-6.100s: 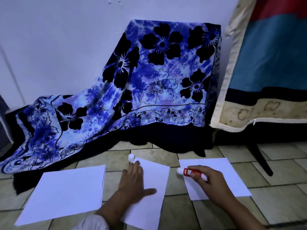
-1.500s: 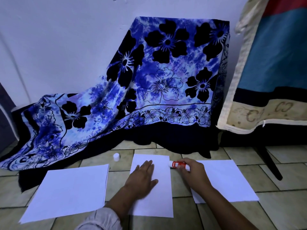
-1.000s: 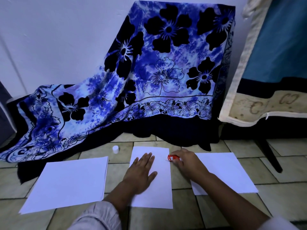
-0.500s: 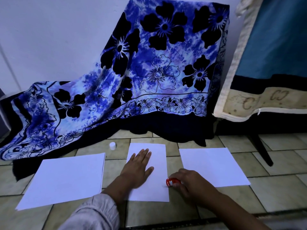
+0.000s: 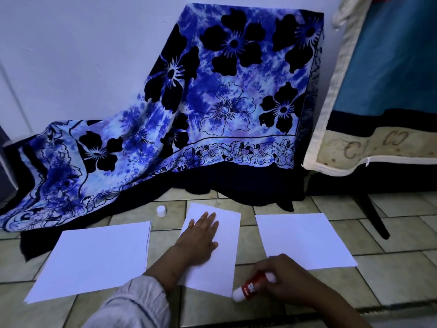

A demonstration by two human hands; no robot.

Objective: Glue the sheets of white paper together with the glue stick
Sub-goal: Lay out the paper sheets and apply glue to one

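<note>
A dim room with a pale tiled floor [image 5: 319, 294] serves as the work surface; against the white wall behind stands something draped in a blue floral cloth [image 5: 224, 102], and at the right edge a cushioned piece of furniture in blue and cream [image 5: 383, 91] sits on dark legs.

Three lots of white paper lie in a row on the tiles. The left hand [image 5: 201, 240] rests flat on the middle sheet [image 5: 224, 233], its fingers [image 5: 208, 220] spread apart and pointing away from the person, most likely to pin the sheet so it does not slide under the rubbing glue. The right hand [image 5: 283, 280] has its fingers closed around the glue stick [image 5: 248, 288], a red-labelled tube tilted low, with its white tip at the near right corner of that middle sheet, close beside the right fingers. This looks like glue being laid along the sheet's right edge.

Beyond the right fingers lies a single sheet [image 5: 302, 240], probably waiting to be pressed on. To the left of the left fingers is a larger stack [image 5: 99, 254], apart from the hand. The white cap [image 5: 161, 211] stands on the tiles just beyond and left of the left fingertips, out of the way.
</note>
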